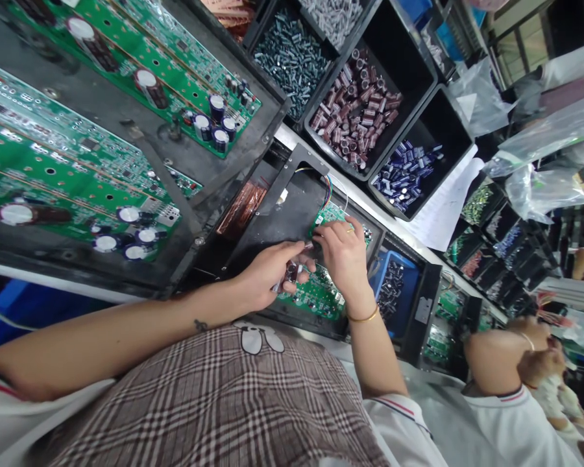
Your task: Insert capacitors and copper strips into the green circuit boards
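My left hand (267,269) is closed around several brown cylindrical capacitors (292,270), with its palm partly turned up. My right hand (343,253) bends over a green circuit board (316,295) in a black frame, its thumb and fingertips drawn together close to the left thumb. What sits between those right fingertips is hidden. Both hands cover the board's middle. Coloured wires (328,188) run to a white connector at the board's upper edge, just beyond the right fingers.
Black bins of brown capacitors (355,110), blue capacitors (403,172) and dark green capacitors (292,58) stand beyond the frame. A blue tray (392,292) lies right of it. Larger boards (78,152) in black fixtures occupy the left. A co-worker's arm (496,357) is at right.
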Motion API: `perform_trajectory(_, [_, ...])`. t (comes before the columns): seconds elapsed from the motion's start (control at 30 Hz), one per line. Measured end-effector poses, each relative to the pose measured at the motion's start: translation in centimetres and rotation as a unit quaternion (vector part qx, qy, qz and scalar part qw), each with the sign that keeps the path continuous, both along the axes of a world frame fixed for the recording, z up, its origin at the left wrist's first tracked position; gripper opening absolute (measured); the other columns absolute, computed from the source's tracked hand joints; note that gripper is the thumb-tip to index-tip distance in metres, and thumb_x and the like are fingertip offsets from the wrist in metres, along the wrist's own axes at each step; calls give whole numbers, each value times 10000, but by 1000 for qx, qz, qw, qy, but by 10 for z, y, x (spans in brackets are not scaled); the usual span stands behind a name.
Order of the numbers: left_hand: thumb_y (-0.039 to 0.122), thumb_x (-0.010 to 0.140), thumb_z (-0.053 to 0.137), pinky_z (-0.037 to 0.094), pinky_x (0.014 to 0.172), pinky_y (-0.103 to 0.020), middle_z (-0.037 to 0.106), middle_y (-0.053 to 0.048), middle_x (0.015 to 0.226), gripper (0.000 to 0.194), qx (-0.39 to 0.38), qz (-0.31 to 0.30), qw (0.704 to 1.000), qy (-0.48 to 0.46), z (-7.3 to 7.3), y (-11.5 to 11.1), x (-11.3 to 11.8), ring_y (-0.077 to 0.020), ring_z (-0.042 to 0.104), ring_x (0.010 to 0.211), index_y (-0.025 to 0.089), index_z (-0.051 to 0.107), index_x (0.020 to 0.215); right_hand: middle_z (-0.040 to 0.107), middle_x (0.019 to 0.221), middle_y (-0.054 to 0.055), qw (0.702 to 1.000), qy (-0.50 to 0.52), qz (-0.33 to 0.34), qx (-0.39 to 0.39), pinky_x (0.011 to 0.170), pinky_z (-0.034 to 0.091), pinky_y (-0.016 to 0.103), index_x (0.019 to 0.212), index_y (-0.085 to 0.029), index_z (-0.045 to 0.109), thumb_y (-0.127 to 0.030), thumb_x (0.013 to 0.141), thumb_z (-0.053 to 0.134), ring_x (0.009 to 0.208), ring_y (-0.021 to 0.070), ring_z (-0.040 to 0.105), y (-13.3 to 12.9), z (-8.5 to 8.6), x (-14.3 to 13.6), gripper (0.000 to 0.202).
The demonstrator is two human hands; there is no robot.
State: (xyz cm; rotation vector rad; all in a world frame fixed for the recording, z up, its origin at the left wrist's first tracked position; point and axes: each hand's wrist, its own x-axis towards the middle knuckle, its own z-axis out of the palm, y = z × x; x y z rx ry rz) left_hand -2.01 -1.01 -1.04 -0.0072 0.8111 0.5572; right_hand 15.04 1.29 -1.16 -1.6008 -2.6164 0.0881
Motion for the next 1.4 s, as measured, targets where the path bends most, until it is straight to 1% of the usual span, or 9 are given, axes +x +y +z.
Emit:
perform_trajectory(0.1, [287,959,457,203,327,-127,580,-37,699,184,-21,1,1000,7,-2,2,0,-63,479,451,139,558,914,691,998,29,999,12,33,4,1090,306,461,1019,-244,663,-241,959,474,1026,197,591,1,1,-1,198])
perform_trajectory(0.2, [325,965,451,187,330,-124,514,-3,653,239,-9,-14,1000,8,-1,3,-1,-49,450,436,139,545,849,681,1038,27,996,82,-31,2,1035,377,436,1149,-271,627,-306,954,504,1033,197,594,-10,11,-5,233])
perform_trajectory(0.33, [347,931,510,170,328,-121,468,15,639,265,30,-84,996,-25,9,-11,2,-41,427,435,135,547,777,696,1020,3,983,154,-91,-41,1031,402,397,1176,-284,597,-344,949,517,986,168,624,-57,38,-8,248])
perform_trajectory(0.43, [284,892,541,281,349,-134,524,-10,691,165,-26,-175,984,-31,16,-37,5,-81,514,516,134,586,840,703,997,0,978,142,-154,-17,1074,361,407,1058,-266,629,-304,947,522,968,160,632,-105,48,2,158])
perform_trajectory(0.57, [203,835,513,490,509,-234,579,-49,716,120,-90,-298,950,-37,14,-70,6,-147,602,621,112,587,810,701,1027,10,977,95,-186,-29,1112,301,447,1047,-247,611,-236,952,500,993,161,629,-154,31,18,147])
perform_trajectory(0.7, [233,839,489,510,572,-265,616,-63,720,163,-71,-333,938,-61,6,-84,5,-176,638,665,108,593,859,693,1062,25,982,67,-172,-45,1151,224,505,1073,-237,604,-223,962,467,1034,174,621,-167,7,23,177])
perform_trajectory(1.13, [392,909,498,364,448,-209,654,-100,680,291,36,-348,932,-93,4,-86,-7,-144,576,540,134,510,774,707,1013,29,993,19,-113,-18,1174,204,532,1090,-219,612,-180,962,455,1020,168,640,-165,2,20,206])
perform_trajectory(1.27, [242,908,556,336,458,-173,567,-23,662,170,-2,-247,965,-86,5,-87,-9,-74,483,538,123,515,793,712,1064,25,996,43,-80,2,1178,184,539,1175,-235,593,-162,960,460,1108,174,616,-168,4,17,263])
perform_trajectory(1.4, [136,891,569,433,567,-214,581,-41,799,38,-14,-177,980,-93,4,-91,-13,-100,546,669,111,559,918,698,1122,20,982,140,-128,-22,1115,331,449,1234,-257,560,-265,938,547,1061,154,628,-171,27,3,296])
